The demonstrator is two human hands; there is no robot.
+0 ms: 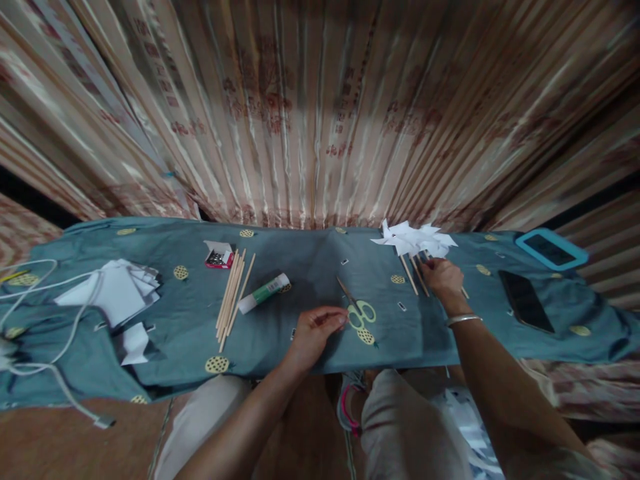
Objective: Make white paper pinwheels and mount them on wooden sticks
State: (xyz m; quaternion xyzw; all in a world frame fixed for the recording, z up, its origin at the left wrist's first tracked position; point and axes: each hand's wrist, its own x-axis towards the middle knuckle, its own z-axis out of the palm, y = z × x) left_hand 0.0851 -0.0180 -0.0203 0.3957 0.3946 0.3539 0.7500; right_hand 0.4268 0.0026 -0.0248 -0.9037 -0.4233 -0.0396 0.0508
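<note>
- Head view, my only feed: the pinwheels [414, 239] lie bunched on the cloth [310, 267] toward the far edge, right of centre, white blades overlapping, stems [409, 275] pointing back at me.
- The right hand [443, 279] is over those stems, fingers curled; I can't tell whether they pinch one or only rest there.
- The left hand [313, 337] has thumb and forefinger drawn together just beside the scissors [353, 303]; I can't make out anything between the tips, nor whether they touch the handle.
- I judge each pinwheel very light, its paper blades easily creased or torn, its stem stiff; I'd take hold of the stem, well below the blades.
- Scissors: slim metal blades, smooth pale-green loops, best lifted by the loops.
- Spare sticks [231, 293]: straight, slender, apparently wood, likely quick to roll.
- Glue stick [264, 293]: a smooth green-and-white cylinder, also a roller, I'd guess.
- Box [216, 265]: small, red, flap up, with shiny metallic bits inside.
- Paper [120, 290]: a loose white stack at left, angular edges, probably floppy.
- The cloth is soft, blue-green, rumpled, printed with yellow fruit; behind it, the curtain [310, 133] falls in glossy pleats.
</note>
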